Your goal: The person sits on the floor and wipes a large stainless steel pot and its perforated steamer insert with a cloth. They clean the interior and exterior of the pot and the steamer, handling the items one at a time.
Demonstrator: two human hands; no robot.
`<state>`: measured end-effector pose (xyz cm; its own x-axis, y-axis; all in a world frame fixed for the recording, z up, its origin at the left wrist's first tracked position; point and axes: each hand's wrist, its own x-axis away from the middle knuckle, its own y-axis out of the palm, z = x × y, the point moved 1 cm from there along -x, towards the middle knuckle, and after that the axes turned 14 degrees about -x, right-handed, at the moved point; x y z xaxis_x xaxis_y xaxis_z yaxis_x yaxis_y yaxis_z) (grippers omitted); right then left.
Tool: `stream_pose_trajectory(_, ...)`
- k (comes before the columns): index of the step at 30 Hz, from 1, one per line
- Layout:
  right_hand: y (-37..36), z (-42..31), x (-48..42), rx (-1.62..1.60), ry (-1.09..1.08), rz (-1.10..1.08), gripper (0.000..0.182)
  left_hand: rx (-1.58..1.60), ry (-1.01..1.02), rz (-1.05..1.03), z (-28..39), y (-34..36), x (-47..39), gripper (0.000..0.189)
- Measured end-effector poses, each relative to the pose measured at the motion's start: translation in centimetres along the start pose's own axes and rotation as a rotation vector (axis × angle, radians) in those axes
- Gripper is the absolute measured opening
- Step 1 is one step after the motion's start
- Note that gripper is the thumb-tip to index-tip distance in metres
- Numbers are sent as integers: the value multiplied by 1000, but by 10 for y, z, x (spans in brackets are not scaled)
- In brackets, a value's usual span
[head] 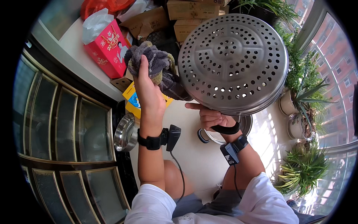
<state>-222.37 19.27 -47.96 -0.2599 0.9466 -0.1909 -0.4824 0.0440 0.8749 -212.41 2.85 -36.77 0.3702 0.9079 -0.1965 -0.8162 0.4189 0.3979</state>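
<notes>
My left hand [151,92] grips a bunched grey and olive cleaning cloth [156,63], thumb on top. A hanging end of the cloth reaches the left side of a stainless-steel steamer basket [232,53]. Its perforated round base is turned toward me. Below the basket, my right hand [211,116] holds it up by a black side handle [228,128], its index finger pointing left along the rim. Most of the right palm is hidden. Under that hand a steel pot [247,123] with a dark handle [203,136] sits on the floor, largely covered.
A steel bowl or lid [125,133] is at the left beside a black-framed glass door [67,117]. A red gift bag [107,50], cardboard boxes [193,11] and a yellow box [133,96] are ahead. Potted plants [303,168] line the window at right.
</notes>
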Motion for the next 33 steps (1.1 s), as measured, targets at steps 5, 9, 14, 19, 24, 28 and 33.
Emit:
stream_pose_trajectory(5,-21,-39,13,-36,-3,21,62,-91,31,-33,-9,17,3,36)
stream_pose_trajectory(9,-38,-57,16,18,18,26,54,-114,-42,1,-37,28,3,40)
stream_pose_trajectory(14,-46,-33,6,21,-125,175,33,-314,79,73,-97,4,-1,46)
stream_pose_trajectory(19,-61,-79,19,287,-279,373,26,-537,108,-172,-176,-26,-3,45)
stream_pose_trajectory(24,-19,-82,35,609,-501,685,28,-342,-106,-323,-204,-56,-4,39)
stream_pose_trajectory(28,13,-85,66,906,-970,856,13,-64,-468,-198,-210,-53,2,40)
stream_pose_trajectory(33,41,-88,90,1182,-1244,996,9,-318,-268,-476,-196,-42,15,41)
